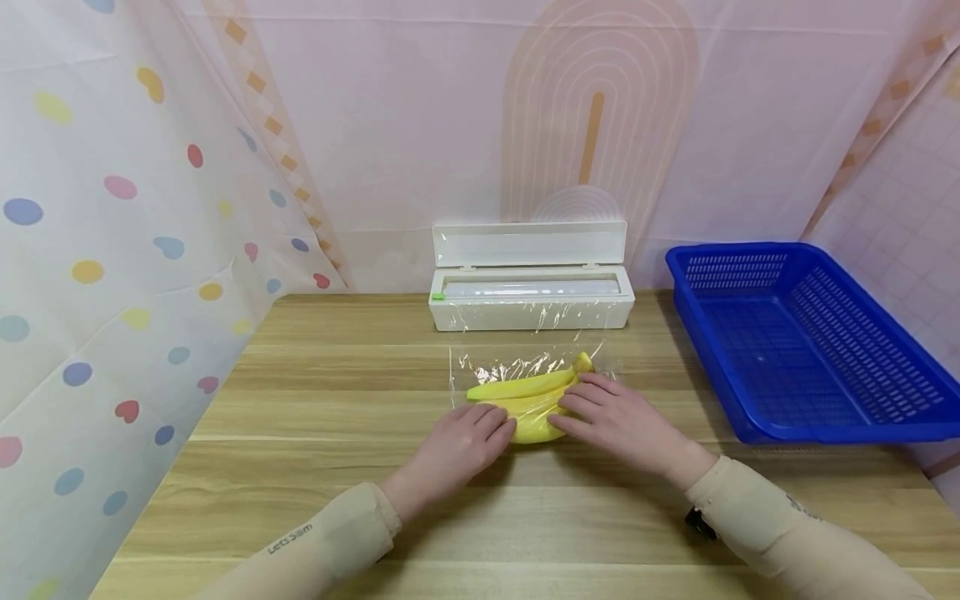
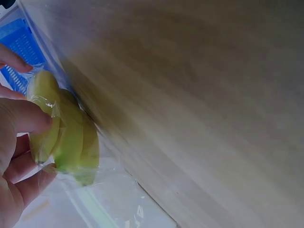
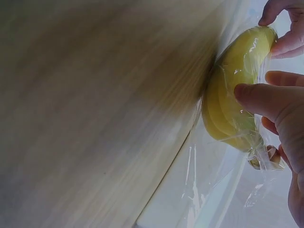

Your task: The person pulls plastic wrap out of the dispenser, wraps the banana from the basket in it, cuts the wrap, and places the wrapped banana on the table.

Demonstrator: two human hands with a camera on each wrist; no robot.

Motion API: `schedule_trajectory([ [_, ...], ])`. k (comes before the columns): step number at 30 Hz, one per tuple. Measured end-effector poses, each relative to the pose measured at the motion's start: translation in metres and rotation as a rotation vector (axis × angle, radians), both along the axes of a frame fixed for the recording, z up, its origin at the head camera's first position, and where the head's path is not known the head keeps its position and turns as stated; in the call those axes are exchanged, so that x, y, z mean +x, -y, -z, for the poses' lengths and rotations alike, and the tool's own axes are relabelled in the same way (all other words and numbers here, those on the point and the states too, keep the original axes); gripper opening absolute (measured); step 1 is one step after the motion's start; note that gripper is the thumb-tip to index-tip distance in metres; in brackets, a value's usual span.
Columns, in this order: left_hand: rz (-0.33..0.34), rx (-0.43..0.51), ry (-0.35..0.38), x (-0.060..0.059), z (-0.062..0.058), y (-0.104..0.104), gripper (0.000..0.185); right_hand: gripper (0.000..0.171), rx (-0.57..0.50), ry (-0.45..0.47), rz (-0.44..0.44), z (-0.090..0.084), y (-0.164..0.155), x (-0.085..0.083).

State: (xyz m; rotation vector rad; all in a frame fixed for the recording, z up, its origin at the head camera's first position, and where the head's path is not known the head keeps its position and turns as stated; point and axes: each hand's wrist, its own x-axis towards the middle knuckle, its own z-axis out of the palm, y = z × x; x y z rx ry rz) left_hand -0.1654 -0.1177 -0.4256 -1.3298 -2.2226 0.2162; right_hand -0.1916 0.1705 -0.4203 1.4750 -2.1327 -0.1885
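Bananas (image 1: 525, 400): a small yellow bunch lying on its side on the wooden table (image 1: 315, 433), near the table's middle, directly in front of the dispenser.
Cling film (image 1: 517, 354): a clear sheet runs from the dispenser slot down over the bunch; it is wrinkled where it lies on the fruit. Judgement: the bunch sits just in front of the slot so the film reaches it without being cut first.
Dispenser (image 1: 531, 287): white box, lid raised upright at the back, roll exposed, standing against the backdrop.
Left hand (image 1: 461, 446): rests on the near left end of the bunch, fingers bent over the film-covered fruit; the left wrist view shows the thumb (image 2: 28, 116) pressing film onto a banana. The hand is partly closed round the fruit, not flat.
Right hand (image 1: 618, 421): lies on the right end, near the stem. The right wrist view shows the thumb (image 3: 261, 97) and fingers curved round the wrapped bunch, film trapped beneath them.
Reason for grip (judgement): both hands hold the film snug against the fruit from opposite ends.
Basket (image 1: 922, 421): blue plastic, on the right of the table, well apart from the bunch.
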Motion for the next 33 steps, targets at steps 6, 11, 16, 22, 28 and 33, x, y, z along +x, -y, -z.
schedule_trajectory([
  [6, 0.030, 0.080, 0.011, -0.006, 0.000, 0.002, 0.031, 0.044, -0.009, 0.001, 0.003, 0.001, 0.000, -0.004],
  [11, 0.083, 0.158, 0.038, -0.014, -0.001, 0.002, 0.028, 0.038, -0.025, -0.003, 0.007, 0.001, 0.001, -0.008],
  [16, 0.114, 0.188, 0.116, -0.025, -0.007, 0.005, 0.030, 0.038, -0.052, 0.034, 0.024, -0.002, 0.002, -0.013],
  [22, 0.160, 0.202, 0.176, -0.040, -0.012, 0.010, 0.034, 0.038, -0.079, 0.099, 0.041, -0.004, 0.004, -0.016],
  [28, 0.171, 0.199, 0.309, -0.052, -0.021, 0.014, 0.034, 0.039, -0.093, 0.126, 0.060, -0.004, 0.005, -0.020],
  [33, 0.158, 0.193, 0.365, -0.058, -0.026, 0.016, 0.034, 0.040, -0.123, 0.135, 0.064, -0.005, 0.005, -0.024],
])
